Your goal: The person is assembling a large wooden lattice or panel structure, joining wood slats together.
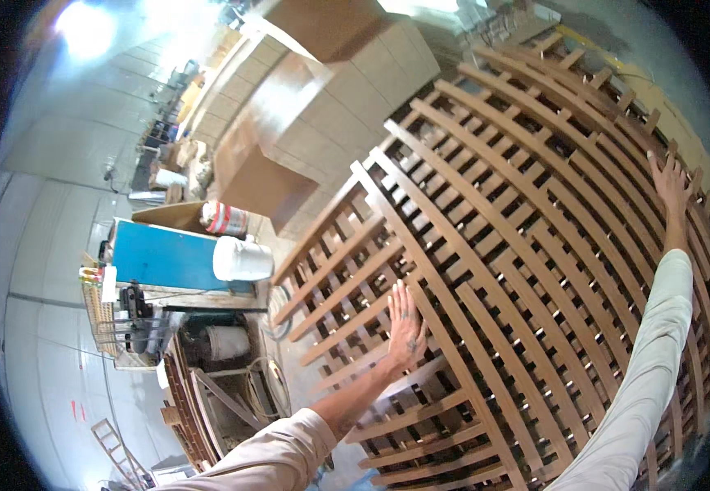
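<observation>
A large brown wooden lattice panel (518,213) of crossed slats fills the right half of the view, standing or leaning in front of me. My left hand (406,321) lies flat and open against its slats near the lower left part. My right hand (671,185) reaches far out, fingers spread, pressed flat on the upper right slats. Both sleeves are light beige. Neither hand holds anything.
Left of the lattice stand a blue-topped table (166,258), a white bucket (242,259), and a red-and-white striped roll (225,218). Brown wooden boards (265,176) lean behind. A cluttered cart with tools and wood scraps (207,368) sits below, and a small ladder (117,450).
</observation>
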